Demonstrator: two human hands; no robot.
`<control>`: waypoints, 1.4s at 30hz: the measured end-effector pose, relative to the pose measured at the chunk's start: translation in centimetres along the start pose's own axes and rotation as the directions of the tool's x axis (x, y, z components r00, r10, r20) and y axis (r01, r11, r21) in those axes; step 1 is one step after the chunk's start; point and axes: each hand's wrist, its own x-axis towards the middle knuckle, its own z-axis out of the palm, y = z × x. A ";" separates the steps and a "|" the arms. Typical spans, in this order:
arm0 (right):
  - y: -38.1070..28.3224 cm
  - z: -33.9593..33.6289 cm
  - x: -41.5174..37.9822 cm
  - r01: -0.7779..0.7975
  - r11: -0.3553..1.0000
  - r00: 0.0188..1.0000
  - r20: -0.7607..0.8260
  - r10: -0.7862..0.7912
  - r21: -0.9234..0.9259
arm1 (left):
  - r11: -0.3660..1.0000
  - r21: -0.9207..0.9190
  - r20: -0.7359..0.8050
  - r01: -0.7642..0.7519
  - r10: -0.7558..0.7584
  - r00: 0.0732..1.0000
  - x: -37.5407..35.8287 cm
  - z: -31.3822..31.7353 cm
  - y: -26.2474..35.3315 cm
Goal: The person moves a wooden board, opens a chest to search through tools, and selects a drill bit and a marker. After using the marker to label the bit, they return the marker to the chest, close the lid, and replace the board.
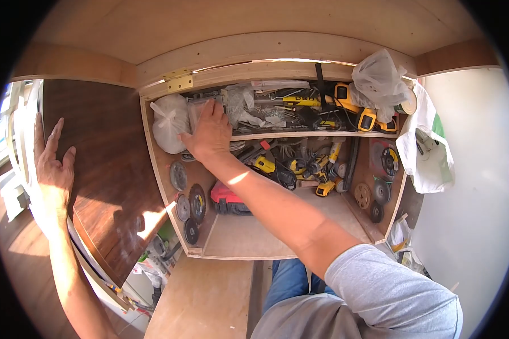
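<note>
My right hand (pixel 210 134) reaches into the upper shelf of a wooden cabinet (pixel 266 252). Its fingers lie over a clear plastic container or packet (pixel 196 113), beside a knotted white plastic bag (pixel 171 125); the fingertips are partly hidden among the items. At the far left, my left hand (pixel 55 164) has its fingers spread against the edge of the dark brown door panel (pixel 102 152). Clear bags of small hardware (pixel 272 117) and yellow-black tools (pixel 345 96) fill the rest of the upper shelf.
Power tools (pixel 322 169) and a red case (pixel 229 199) are in the lower compartment. Discs (pixel 197 203) hang on both side walls. A plastic bag (pixel 379 79) and a white sack (pixel 430 152) hang at the right. A wooden board (pixel 201 299) lies below.
</note>
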 end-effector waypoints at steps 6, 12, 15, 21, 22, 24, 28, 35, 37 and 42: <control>4.2 2.2 1.4 0.061 0.992 0.995 -0.089 -0.051 0.113 | 0.998 -0.002 -0.061 -0.070 0.070 0.996 0.0 1.1 -1.5; 11.9 -2.4 3.9 -0.091 0.860 0.986 0.165 0.008 0.501 | 0.998 -0.034 -0.077 -0.045 0.042 0.996 -0.2 1.1 -0.9; 15.2 -3.6 5.0 -0.310 0.535 0.947 0.307 0.096 0.786 | 0.999 -0.030 -0.083 -0.029 0.027 0.996 -0.2 1.0 -0.6; 16.2 -2.5 5.3 -0.186 0.666 0.981 0.176 0.083 0.722 | 0.998 -0.015 -0.082 -0.054 0.053 0.995 -0.1 1.2 -1.1; 15.0 -3.6 5.1 -0.235 0.638 0.970 0.219 0.106 0.733 | 0.998 -0.013 -0.085 -0.058 0.057 0.995 -0.1 1.2 -1.2; 13.9 -4.9 5.2 -0.315 0.593 0.943 0.313 0.110 0.741 | 0.999 -0.017 -0.081 -0.039 0.037 0.996 -0.1 1.1 -0.8; 15.1 -5.6 6.4 -0.459 0.446 0.866 0.498 0.032 0.769 | 0.999 -0.016 -0.090 -0.049 0.048 0.995 -0.1 1.3 -1.2; 17.0 -4.4 7.4 -0.576 0.295 0.801 0.598 0.019 0.762 | 0.997 -0.054 -0.085 -0.051 0.046 0.995 -0.1 1.3 -1.3; 17.3 -4.4 7.4 -0.577 0.317 0.803 0.594 0.051 0.753 | 0.998 -0.044 -0.081 -0.047 0.043 0.996 -0.2 1.3 -1.3; 16.6 -5.1 6.6 -0.490 0.213 0.871 0.488 0.065 0.845 | 0.998 -0.022 -0.096 -0.056 0.054 0.994 -0.1 1.8 -2.0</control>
